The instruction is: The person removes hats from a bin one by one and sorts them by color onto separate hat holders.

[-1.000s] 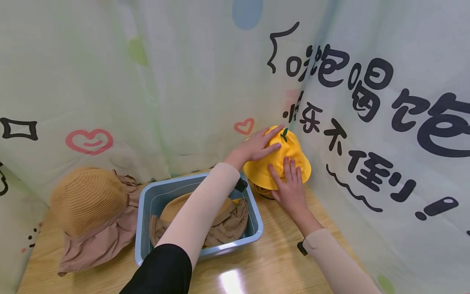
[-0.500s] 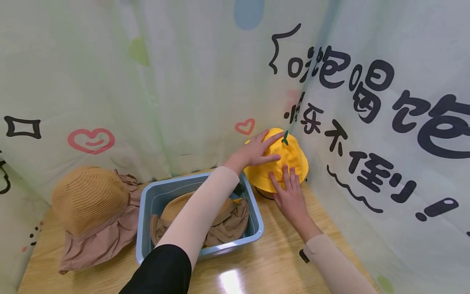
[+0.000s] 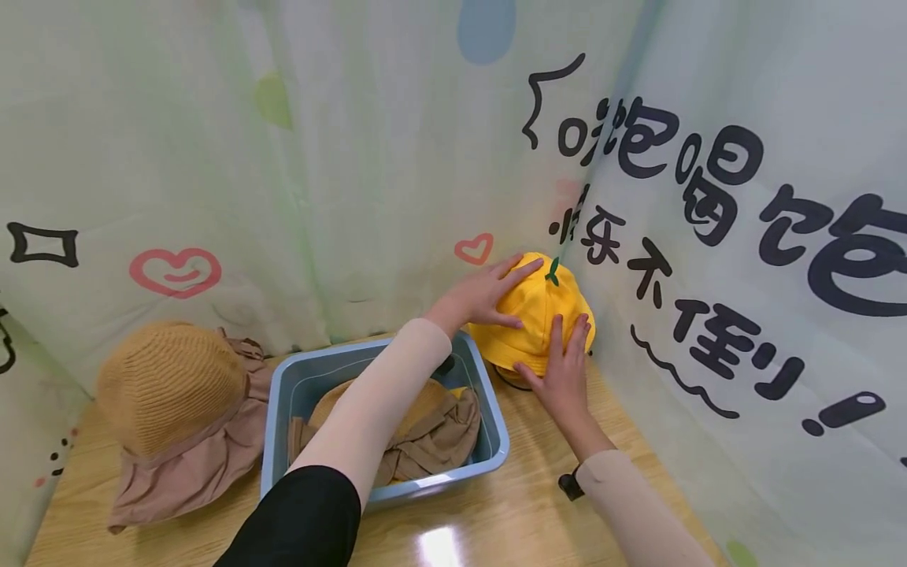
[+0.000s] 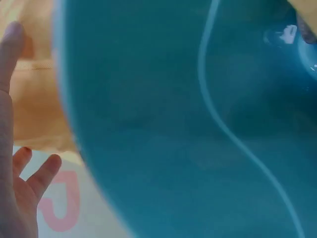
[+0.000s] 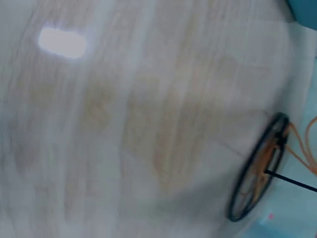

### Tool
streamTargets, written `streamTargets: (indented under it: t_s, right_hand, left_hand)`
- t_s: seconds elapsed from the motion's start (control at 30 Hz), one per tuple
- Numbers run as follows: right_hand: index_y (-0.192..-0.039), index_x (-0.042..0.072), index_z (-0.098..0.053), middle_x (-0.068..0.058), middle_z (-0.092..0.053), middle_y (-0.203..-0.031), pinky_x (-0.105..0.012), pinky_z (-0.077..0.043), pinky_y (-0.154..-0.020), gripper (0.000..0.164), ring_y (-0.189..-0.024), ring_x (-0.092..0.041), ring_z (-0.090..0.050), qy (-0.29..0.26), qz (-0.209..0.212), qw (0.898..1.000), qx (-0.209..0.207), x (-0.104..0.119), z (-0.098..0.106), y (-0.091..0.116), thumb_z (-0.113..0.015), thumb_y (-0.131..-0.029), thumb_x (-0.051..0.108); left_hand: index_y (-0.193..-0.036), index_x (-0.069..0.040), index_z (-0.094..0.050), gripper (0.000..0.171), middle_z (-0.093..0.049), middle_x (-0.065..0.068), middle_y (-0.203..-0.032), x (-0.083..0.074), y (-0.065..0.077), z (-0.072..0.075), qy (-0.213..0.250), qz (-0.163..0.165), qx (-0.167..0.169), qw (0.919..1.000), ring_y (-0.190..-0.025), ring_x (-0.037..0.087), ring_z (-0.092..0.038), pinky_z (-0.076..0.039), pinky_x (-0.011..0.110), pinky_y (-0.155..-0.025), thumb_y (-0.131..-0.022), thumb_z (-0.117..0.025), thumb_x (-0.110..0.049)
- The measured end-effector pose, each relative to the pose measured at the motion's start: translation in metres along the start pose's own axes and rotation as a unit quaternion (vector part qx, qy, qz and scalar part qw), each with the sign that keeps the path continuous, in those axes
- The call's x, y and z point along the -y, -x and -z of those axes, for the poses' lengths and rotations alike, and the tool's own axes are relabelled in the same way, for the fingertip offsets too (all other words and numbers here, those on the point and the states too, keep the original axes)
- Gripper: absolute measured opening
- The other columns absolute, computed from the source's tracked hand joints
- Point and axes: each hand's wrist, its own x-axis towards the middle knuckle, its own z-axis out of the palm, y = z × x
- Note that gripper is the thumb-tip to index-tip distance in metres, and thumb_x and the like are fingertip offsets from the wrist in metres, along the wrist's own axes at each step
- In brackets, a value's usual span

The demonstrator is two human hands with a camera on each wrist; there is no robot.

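Note:
A yellow brimmed hat (image 3: 527,319) with a small green sprout on top sits in the far right corner, right of the blue tub. My left hand (image 3: 483,298) rests on the hat's left side, fingers spread. Lower on its front, my right hand (image 3: 564,378) touches the cloth with extended fingers. Under the brim shows part of a dark round rim (image 3: 512,383); in the right wrist view it is a black ring (image 5: 257,168) with orange-brown strands. The left wrist view shows left fingertips (image 4: 49,166) by the orange-looking hat cloth (image 4: 39,109).
The blue tub (image 3: 496,417) holds brown cloth hats (image 3: 442,433), partly hidden by my left forearm. To its left stands a tan knitted hat (image 3: 173,386) with a pinkish cloth brim. Printed curtains (image 3: 383,157) close off the back and right of the wooden surface (image 3: 524,504).
The yellow hat sits slightly lower in the view, its sprout shifted a little right. My left hand has slid slightly left and down; my right fingers have shifted right over the hat's front.

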Motion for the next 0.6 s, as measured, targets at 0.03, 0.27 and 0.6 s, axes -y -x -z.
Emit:
streamTargets:
  t_s: [0.03,0.27,0.6]
  right_hand:
    - [-0.161,0.021,0.005,-0.027,0.016,-0.163,-0.070,-0.020,-0.112,0.124,-0.150,-0.049,0.006,-0.004,-0.009,1.000,0.008,0.001,-0.002,0.001,-0.085,-0.078,0.039]
    - [-0.160,0.017,0.012,-0.022,0.017,-0.164,-0.066,-0.015,-0.116,0.133,-0.152,-0.041,0.009,-0.042,-0.062,0.997,0.007,0.004,-0.002,-0.002,-0.088,-0.074,0.039]
    - [-0.158,0.012,0.017,-0.014,0.013,-0.167,-0.056,-0.012,-0.121,0.132,-0.154,-0.034,0.003,-0.098,-0.135,0.986,0.027,0.009,0.004,-0.017,-0.083,-0.079,0.047]
  left_hand:
    - [-0.159,-0.043,0.007,0.107,-0.001,0.005,-0.169,0.001,0.000,-0.002,0.001,-0.001,0.000,1.0000,-0.150,0.031,-0.027,-0.035,0.045,-0.115,-0.083,-0.063,-0.070]
    - [-0.158,-0.045,0.007,0.112,0.000,0.005,-0.169,0.003,0.001,0.000,0.042,0.001,-0.011,0.9990,-0.152,0.030,-0.022,-0.035,0.046,-0.116,-0.079,-0.068,-0.071]
    - [-0.158,-0.045,0.002,0.107,0.003,-0.002,-0.169,-0.006,-0.005,0.002,0.039,-0.016,-0.004,0.9991,-0.153,0.025,-0.019,-0.031,0.041,-0.118,-0.083,-0.073,-0.054]
